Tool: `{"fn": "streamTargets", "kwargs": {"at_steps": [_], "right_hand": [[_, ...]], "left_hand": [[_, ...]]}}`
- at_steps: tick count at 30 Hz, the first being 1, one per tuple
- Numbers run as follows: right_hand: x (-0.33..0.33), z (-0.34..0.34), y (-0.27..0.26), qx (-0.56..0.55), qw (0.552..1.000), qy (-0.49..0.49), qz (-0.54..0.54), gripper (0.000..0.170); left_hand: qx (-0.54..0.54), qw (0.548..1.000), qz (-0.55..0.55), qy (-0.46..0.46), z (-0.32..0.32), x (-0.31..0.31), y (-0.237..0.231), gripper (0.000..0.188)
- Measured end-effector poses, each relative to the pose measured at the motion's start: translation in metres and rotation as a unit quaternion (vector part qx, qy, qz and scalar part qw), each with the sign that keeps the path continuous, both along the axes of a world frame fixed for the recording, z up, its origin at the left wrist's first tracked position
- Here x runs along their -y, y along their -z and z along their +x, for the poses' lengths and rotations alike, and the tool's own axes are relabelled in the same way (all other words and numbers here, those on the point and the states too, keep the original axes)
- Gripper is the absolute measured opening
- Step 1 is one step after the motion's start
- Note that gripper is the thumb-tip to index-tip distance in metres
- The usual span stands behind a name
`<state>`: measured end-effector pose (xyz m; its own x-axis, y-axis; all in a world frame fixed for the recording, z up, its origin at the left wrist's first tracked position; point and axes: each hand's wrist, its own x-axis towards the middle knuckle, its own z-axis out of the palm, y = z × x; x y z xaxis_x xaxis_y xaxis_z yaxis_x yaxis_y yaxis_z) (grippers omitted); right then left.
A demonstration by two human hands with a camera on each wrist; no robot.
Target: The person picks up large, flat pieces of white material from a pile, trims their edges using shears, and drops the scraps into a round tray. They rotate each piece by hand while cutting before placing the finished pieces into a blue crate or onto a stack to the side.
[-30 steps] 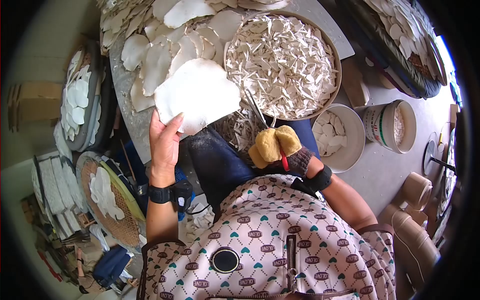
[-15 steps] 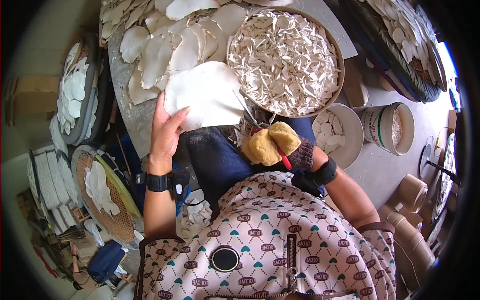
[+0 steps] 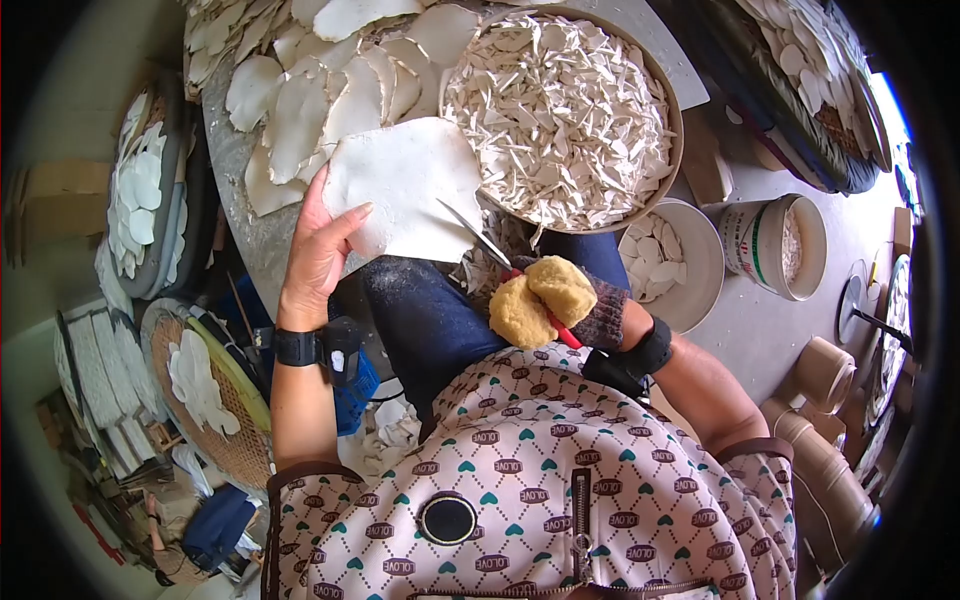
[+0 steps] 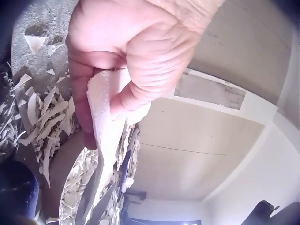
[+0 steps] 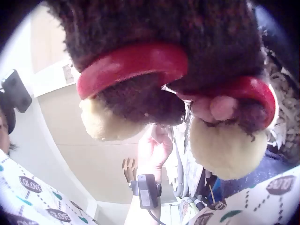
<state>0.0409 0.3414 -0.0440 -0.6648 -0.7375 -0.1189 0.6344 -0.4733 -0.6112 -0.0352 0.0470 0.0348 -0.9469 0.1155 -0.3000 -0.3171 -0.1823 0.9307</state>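
Observation:
My left hand pinches a broad, thin white slice at its left edge, thumb on top and fingers underneath. In the left wrist view that slice shows edge-on between thumb and fingers. My right hand, in a dark knitted glove with bare fingertips, grips scissors by red handles. Fluffy yellow padding covers the fingers around the handles. The scissors' blades are spread at the slice's lower right, one lying across its face.
A round tray heaped with white strips stands ahead, beside overlapping white slices on a grey table. To the right are a bucket of pieces and a labelled bucket. More slices lie on a woven tray at left.
The slice has turned in my left hand, which has shifted slightly left. The scissors, earlier beside the slice, now have a blade over its lower right part.

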Motion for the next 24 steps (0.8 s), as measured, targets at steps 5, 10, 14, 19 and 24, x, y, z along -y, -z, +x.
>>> {"fn": "streamTargets", "kwargs": {"at_steps": [5, 10, 14, 19, 24], "right_hand": [[0.007, 0.004, 0.013, 0.023, 0.999, 0.011, -0.033, 0.023], [0.011, 0.007, 0.019, 0.1, 0.994, 0.016, -0.048, 0.024], [0.006, 0.004, 0.008, -0.046, 0.995, 0.018, 0.082, 0.026], [-0.004, -0.009, -0.01, -0.471, 0.815, 0.075, 0.328, 0.025], [-0.001, 0.003, 0.037, -0.018, 0.995, 0.02, 0.096, 0.016]], "left_hand": [[0.008, 1.0, -0.004, 0.013, -0.006, -0.002, -0.001, 0.067], [0.003, 1.0, -0.016, 0.015, -0.008, -0.004, -0.001, 0.066], [0.069, 0.997, -0.003, 0.02, -0.009, 0.004, -0.001, 0.058], [0.042, 0.998, 0.008, 0.037, -0.014, 0.011, -0.023, 0.044], [-0.186, 0.972, -0.142, -0.029, -0.022, 0.026, -0.021, 0.022]]}}
